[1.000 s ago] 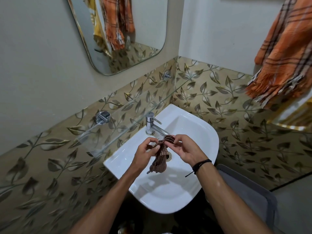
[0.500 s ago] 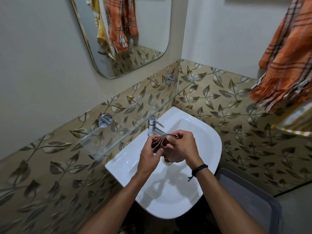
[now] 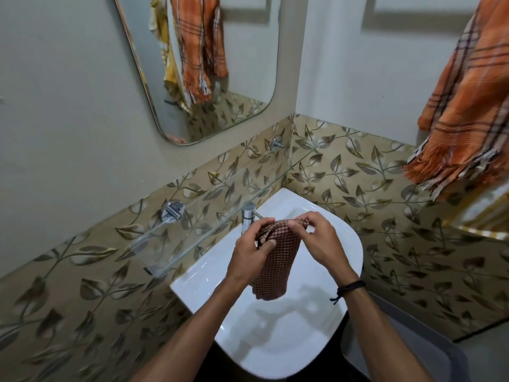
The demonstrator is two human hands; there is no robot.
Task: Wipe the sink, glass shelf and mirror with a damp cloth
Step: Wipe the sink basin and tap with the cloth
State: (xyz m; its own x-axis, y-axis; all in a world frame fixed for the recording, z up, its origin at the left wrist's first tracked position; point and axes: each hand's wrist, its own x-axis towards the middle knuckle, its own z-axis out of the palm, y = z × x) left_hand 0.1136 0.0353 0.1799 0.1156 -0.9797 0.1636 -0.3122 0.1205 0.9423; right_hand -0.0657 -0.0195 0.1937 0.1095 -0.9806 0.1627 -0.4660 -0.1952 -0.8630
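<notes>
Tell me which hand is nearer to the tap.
Left. The left hand holds the cloth just in front of the tap; the right hand pinches the cloth's top edge farther off to the tap's right.

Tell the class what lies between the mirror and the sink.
In the head view, the glass shelf runs between the mirror and the sink, fixed against leaf-patterned tiles. The tap stands on the sink below it.
</notes>
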